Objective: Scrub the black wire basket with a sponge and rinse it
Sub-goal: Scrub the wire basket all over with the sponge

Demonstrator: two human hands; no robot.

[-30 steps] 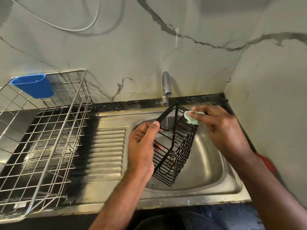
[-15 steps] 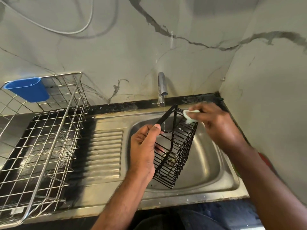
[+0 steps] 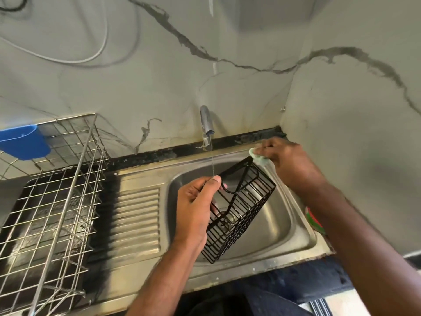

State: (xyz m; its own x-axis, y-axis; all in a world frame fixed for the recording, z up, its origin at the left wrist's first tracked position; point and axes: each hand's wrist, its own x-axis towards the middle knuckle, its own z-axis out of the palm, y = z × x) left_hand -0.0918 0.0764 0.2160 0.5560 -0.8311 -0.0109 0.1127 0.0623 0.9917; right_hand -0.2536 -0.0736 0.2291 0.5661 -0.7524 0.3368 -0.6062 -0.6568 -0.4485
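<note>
Black wire basket (image 3: pixel 241 210) (tilted over sink (image 3: pixel 284 226)): left hand (image 3: pixel 196 206) fingers gripping its rim, right hand (image 3: pixel 287 160) fingers pinching pale-green sponge (image 3: pixel 257 157) against its far corner.

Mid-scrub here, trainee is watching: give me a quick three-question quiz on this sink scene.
1. True or false: the faucet is running.
2. Which hand holds the green sponge? A) left hand B) right hand
3. Fill in: the black wire basket is held over the ___.

Key: 1. True, a thin stream falls near the left thumb. 2. B; it presses the sponge against the basket's top far corner. 3. Sink; the left hand grips the basket's rim.
</note>
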